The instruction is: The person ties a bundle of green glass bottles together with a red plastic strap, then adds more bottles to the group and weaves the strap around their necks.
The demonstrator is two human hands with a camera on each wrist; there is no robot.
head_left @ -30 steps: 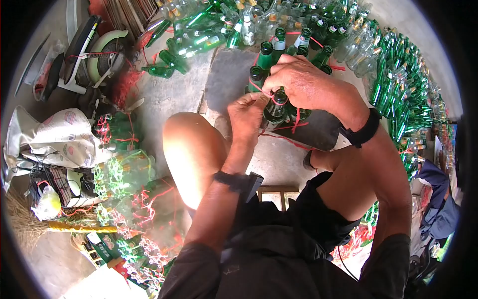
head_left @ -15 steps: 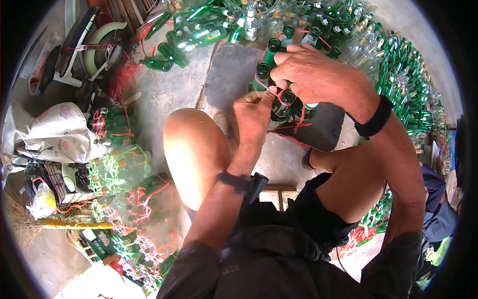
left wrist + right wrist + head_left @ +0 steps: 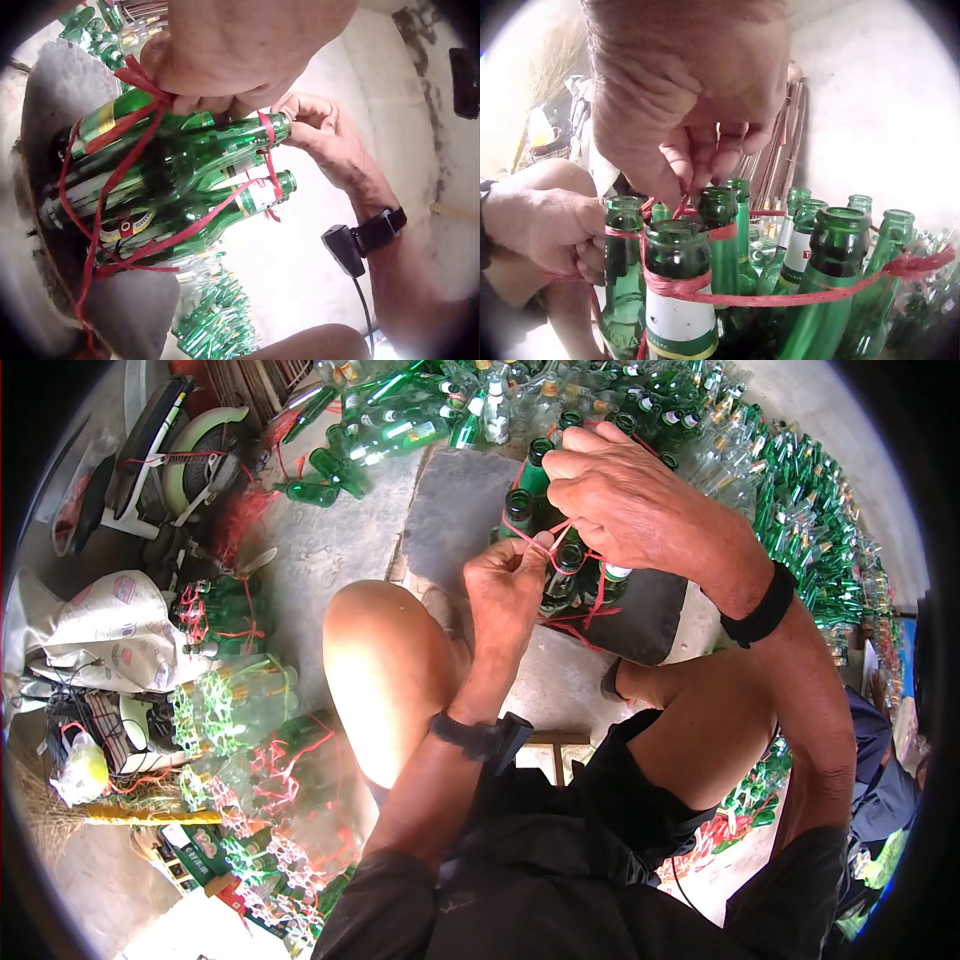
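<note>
Green glass beer bottles stand upright in a tight cluster, with red plastic string running around their necks. My left hand is at the near left of the cluster, pinching the string between thumb and finger beside a bottle neck. Over the bottle tops, my right hand pinches another stretch of the string, seen under its fingertips in the right wrist view. Between the two hands the string is drawn into a short span. More red string crosses the bottle bodies lower down. My right hand hides several bottle tops.
The cluster stands on a dark slab between my legs. Loose bottles lie behind it, and a big heap of bottles rises at the right. Netted bottles, a white sack and a wheel are at the left.
My right hand has shifted slightly up and right from the left hand, and a span of string now shows stretched between them. The left hand keeps its pinch near the same bottle neck.
</note>
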